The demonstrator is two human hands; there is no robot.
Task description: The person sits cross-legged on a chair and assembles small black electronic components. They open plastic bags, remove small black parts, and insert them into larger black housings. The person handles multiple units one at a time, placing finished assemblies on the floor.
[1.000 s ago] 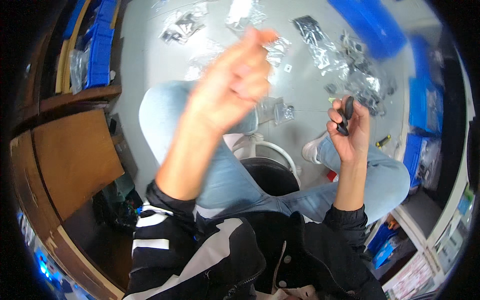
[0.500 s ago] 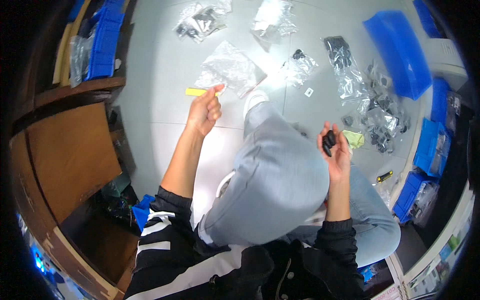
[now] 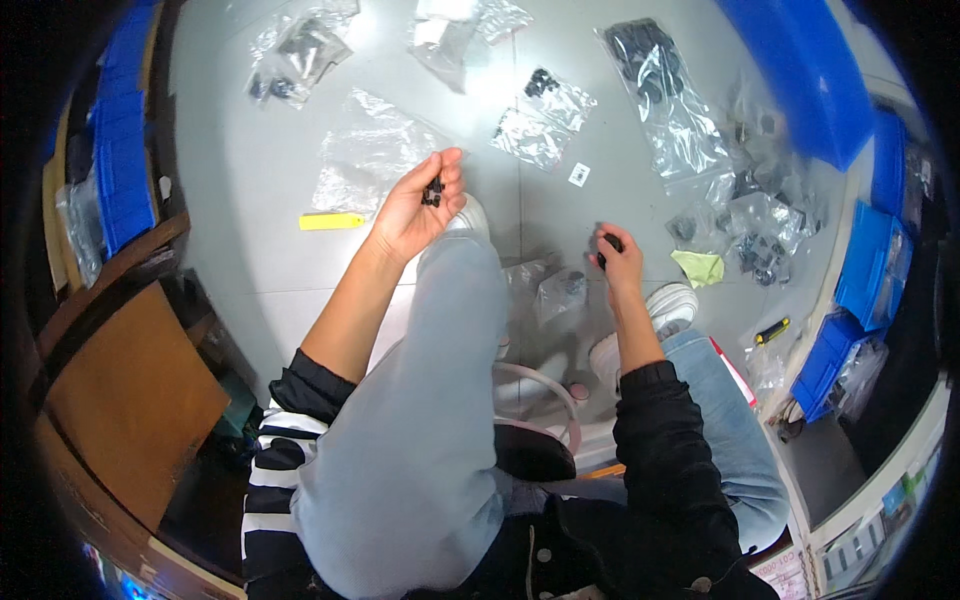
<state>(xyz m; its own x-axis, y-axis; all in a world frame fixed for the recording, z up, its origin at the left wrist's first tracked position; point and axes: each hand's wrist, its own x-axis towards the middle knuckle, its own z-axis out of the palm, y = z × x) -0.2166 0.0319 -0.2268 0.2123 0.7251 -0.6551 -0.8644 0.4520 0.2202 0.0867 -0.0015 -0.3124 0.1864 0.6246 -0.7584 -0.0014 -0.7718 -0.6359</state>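
Left of centre, the left hand (image 3: 410,213) is closing round black bits (image 3: 432,192); right of centre, the right hand (image 3: 624,265) is gripping a black part (image 3: 609,250).

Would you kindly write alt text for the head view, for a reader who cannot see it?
A person's left hand holds small black parts and the right hand a dark object, above a grey floor scattered with clear plastic bags, a yellow strip and a green cloth.

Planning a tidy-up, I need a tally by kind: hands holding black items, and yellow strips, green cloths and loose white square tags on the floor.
Hands holding black items: 2
Yellow strip: 1
Green cloth: 1
White square tag: 1
Total: 5
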